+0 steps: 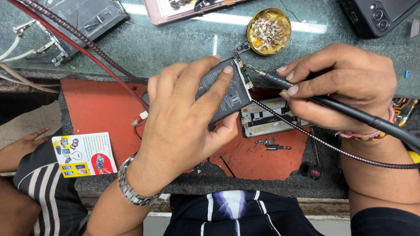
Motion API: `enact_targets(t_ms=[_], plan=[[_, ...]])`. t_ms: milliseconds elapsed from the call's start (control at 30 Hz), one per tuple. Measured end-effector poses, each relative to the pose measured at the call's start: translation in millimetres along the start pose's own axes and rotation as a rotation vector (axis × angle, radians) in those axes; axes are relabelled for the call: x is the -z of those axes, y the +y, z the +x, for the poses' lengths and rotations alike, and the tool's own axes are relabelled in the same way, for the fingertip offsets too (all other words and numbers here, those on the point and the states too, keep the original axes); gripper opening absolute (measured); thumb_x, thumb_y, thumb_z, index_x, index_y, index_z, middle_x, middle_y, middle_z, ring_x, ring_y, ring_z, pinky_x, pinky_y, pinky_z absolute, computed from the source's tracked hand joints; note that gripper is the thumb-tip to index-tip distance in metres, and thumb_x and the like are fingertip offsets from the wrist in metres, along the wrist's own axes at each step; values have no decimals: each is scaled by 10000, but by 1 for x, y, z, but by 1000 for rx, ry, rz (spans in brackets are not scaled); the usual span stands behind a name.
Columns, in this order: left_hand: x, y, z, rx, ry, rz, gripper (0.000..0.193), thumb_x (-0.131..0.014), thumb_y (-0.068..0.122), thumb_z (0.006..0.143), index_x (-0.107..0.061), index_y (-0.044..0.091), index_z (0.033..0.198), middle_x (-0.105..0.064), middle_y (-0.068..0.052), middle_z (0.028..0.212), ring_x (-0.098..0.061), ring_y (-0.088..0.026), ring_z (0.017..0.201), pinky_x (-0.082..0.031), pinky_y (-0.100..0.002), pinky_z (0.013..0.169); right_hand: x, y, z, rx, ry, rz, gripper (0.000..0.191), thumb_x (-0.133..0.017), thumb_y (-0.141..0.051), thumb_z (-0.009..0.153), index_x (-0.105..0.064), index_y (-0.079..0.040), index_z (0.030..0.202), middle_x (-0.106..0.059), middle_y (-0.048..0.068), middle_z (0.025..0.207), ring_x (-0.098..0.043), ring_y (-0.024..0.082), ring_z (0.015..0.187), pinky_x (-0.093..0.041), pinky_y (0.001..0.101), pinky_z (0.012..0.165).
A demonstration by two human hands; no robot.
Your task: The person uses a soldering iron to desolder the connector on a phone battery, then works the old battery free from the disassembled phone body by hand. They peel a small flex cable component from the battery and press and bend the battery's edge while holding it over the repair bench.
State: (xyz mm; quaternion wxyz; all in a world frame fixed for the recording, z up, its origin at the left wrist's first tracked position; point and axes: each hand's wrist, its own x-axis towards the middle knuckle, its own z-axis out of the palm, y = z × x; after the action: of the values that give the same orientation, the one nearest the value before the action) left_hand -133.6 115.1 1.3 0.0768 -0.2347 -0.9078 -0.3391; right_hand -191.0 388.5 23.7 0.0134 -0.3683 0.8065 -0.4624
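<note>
My left hand (183,118) grips a flat dark phone battery (227,89), holding it tilted over the red mat (100,109). My right hand (345,85) holds a black soldering iron (350,111) like a pen. Its tip (248,67) touches the small connector board at the battery's top edge. An opened phone frame (267,120) lies on the mat just under the battery and iron.
A round brass tin of flux (268,30) sits behind the battery. A black phone (378,15), a pink phone (175,11) and another battery (89,15) lie at the back. A wire spool (311,169), small loose parts (271,144), braided cables and a colourful card (83,154) surround the mat. Another person's hand (17,148) rests at left.
</note>
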Motion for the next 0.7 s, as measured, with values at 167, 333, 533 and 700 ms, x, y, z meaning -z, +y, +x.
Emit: enact_targets(t_ms=[167,333,533,700], plan=[[0,0,0,1,-2,-2,630,-841,249,802,-642,47,1364,-539,-133,1437,-522,-353,1245,-408,-499,1059,1,1,0,-5,5,18,157,-803,28,772,-686,34,878,-650,172,937,-743,326,969,-647,375,869],[-2,0,0,-2,1,3,630,-843,254,807,-640,45,1365,-536,-135,1440,-522,-351,1246,-408,-497,1056,1,1,1,-2,-3,8,157,-807,32,774,-688,34,877,-652,174,940,-744,327,969,-647,373,867],[-2,0,0,3,6,4,640,-844,259,799,-641,47,1367,-537,-133,1434,-522,-346,1237,-407,-495,1047,1,0,0,-17,-2,11,161,-806,30,772,-687,27,880,-651,167,944,-742,325,981,-644,373,877],[-3,0,0,7,6,10,635,-842,259,803,-644,48,1369,-540,-130,1436,-520,-343,1239,-405,-492,1051,0,0,0,-19,5,-1,160,-807,33,772,-684,25,875,-652,166,938,-744,319,975,-644,373,875]])
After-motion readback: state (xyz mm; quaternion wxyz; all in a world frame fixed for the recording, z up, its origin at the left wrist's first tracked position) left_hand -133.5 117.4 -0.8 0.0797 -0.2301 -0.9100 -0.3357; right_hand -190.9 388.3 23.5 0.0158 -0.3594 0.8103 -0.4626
